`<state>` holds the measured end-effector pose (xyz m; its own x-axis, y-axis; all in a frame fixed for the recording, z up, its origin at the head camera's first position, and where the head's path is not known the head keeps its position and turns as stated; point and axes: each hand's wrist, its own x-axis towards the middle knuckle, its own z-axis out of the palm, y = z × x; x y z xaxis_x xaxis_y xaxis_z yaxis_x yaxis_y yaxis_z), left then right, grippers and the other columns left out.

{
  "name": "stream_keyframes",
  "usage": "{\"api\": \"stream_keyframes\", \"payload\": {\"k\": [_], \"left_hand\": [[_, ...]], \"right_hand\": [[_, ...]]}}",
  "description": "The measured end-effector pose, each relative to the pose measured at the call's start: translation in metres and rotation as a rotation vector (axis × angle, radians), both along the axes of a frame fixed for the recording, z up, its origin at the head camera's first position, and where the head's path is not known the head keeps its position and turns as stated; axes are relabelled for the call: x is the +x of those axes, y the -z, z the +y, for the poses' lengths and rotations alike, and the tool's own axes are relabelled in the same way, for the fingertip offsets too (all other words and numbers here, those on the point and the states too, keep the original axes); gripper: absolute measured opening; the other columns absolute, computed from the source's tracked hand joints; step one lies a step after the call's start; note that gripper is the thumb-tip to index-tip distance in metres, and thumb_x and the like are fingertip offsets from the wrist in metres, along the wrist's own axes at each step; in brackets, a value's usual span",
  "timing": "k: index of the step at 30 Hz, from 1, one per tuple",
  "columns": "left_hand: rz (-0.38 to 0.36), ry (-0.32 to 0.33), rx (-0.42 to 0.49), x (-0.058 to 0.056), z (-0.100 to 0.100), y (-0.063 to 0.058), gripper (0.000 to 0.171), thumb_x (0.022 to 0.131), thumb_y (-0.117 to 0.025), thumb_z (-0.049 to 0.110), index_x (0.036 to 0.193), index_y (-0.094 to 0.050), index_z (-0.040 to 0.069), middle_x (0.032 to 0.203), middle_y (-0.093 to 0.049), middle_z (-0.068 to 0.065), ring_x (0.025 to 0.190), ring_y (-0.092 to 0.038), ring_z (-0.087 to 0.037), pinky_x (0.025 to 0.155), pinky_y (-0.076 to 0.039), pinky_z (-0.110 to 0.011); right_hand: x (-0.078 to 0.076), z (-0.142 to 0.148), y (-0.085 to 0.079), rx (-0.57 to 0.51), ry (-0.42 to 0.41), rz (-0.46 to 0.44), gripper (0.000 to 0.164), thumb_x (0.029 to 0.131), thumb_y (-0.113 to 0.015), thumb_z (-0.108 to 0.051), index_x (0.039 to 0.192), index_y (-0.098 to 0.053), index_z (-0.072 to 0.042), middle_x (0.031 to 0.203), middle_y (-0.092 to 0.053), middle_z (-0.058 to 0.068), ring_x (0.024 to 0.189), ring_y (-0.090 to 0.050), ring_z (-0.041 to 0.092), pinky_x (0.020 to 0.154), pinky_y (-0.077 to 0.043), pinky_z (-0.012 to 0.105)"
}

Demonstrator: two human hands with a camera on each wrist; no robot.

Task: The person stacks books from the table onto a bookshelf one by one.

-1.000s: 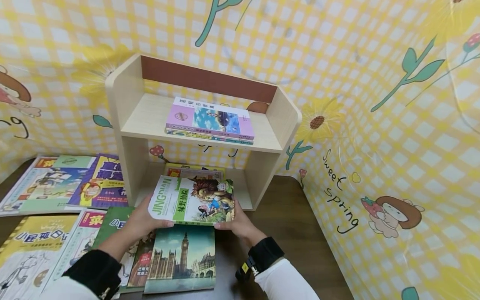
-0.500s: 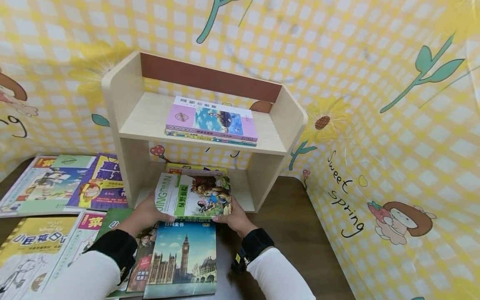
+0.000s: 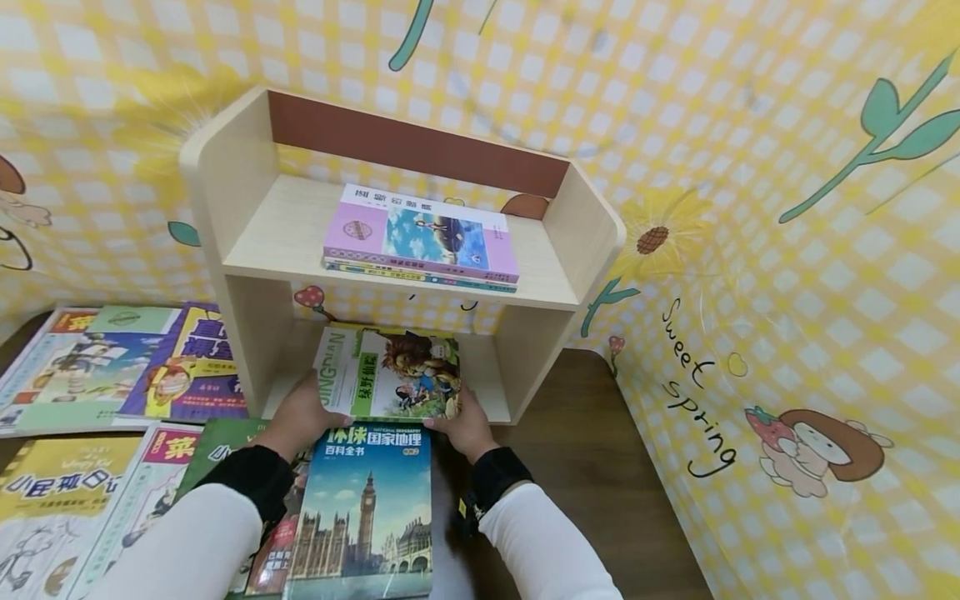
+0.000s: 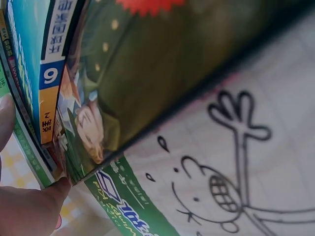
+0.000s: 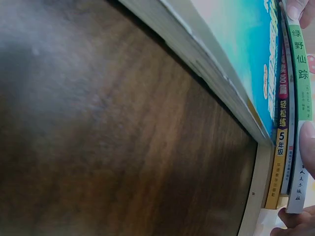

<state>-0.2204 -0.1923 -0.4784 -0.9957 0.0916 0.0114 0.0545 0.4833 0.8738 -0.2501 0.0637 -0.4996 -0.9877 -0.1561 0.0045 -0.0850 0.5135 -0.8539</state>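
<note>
A paperback book [image 3: 408,375] with a lion on its cover lies flat in the lower compartment of the wooden shelf [image 3: 525,350]. My left hand [image 3: 303,415] holds its left end, and my right hand [image 3: 467,423] grips the right end, both thumbs at the front spine. In the right wrist view the green-and-white spine [image 5: 301,78] sits over thinner books [image 5: 279,147], close on top of them. My right thumb [image 5: 308,147] presses that spine. The left wrist view shows my left thumb [image 4: 37,204] by the corner of the stacked books.
A purple-covered book [image 3: 420,237] tops a small stack on the upper shelf. In front of the shelf lies a book with a clock tower [image 3: 367,517]. Several more books, such as a yellow one [image 3: 60,500] and a purple one [image 3: 191,367], cover the table's left side.
Both hands have moved forward with the lion book, carrying it deeper into the lower compartment and down onto the books there. More of the clock-tower book's top now shows.
</note>
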Motion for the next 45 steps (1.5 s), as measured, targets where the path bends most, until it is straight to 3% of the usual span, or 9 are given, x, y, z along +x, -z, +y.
{"api": "stream_keyframes", "payload": {"k": [13, 28, 38, 42, 45], "left_hand": [[-0.009, -0.035, -0.093, -0.011, 0.002, -0.01, 0.081, 0.08, -0.076, 0.002, 0.144, -0.028, -0.007, 0.135, -0.041, -0.031, 0.119, -0.045, -0.047, 0.105, -0.03, -0.064], [0.029, -0.061, -0.096, -0.02, 0.005, -0.005, 0.087, 0.077, -0.078, -0.001, 0.146, -0.024, -0.004, 0.137, -0.039, -0.03, 0.119, -0.046, -0.048, 0.105, -0.031, -0.064], [0.003, -0.086, -0.102, -0.023, 0.008, -0.001, 0.089, 0.078, -0.078, 0.002, 0.148, -0.023, 0.001, 0.14, -0.036, -0.028, 0.117, -0.046, -0.046, 0.105, -0.03, -0.064], [0.005, -0.091, -0.112, -0.021, 0.004, 0.003, 0.088, 0.082, -0.076, 0.004, 0.149, -0.02, 0.0, 0.14, -0.034, -0.029, 0.117, -0.044, -0.046, 0.106, -0.028, -0.064], [0.031, -0.08, -0.134, -0.019, 0.002, 0.003, 0.084, 0.084, -0.073, 0.004, 0.148, -0.019, -0.003, 0.14, -0.032, -0.031, 0.118, -0.042, -0.046, 0.106, -0.028, -0.065]], "right_hand": [[-0.008, -0.003, -0.003, -0.007, 0.038, -0.035, 0.087, 0.083, -0.077, -0.016, 0.152, -0.026, -0.005, 0.151, -0.034, 0.02, 0.137, -0.035, 0.038, 0.109, -0.034, 0.05], [-0.016, -0.003, -0.01, 0.056, 0.057, -0.046, 0.088, 0.085, -0.076, -0.018, 0.152, -0.021, -0.001, 0.154, -0.028, 0.021, 0.14, -0.03, 0.038, 0.109, -0.034, 0.05], [-0.02, -0.005, -0.006, 0.004, 0.029, -0.011, 0.084, 0.084, -0.076, -0.012, 0.152, -0.027, -0.006, 0.151, -0.036, 0.018, 0.137, -0.036, 0.036, 0.108, -0.036, 0.05], [-0.02, -0.006, -0.005, -0.01, 0.012, -0.007, 0.081, 0.084, -0.076, -0.014, 0.151, -0.03, -0.007, 0.147, -0.041, 0.015, 0.135, -0.039, 0.034, 0.108, -0.036, 0.049], [-0.017, -0.004, -0.005, -0.018, 0.023, -0.034, 0.082, 0.086, -0.075, -0.018, 0.152, -0.027, -0.006, 0.15, -0.037, 0.017, 0.137, -0.035, 0.034, 0.109, -0.035, 0.05]]}}
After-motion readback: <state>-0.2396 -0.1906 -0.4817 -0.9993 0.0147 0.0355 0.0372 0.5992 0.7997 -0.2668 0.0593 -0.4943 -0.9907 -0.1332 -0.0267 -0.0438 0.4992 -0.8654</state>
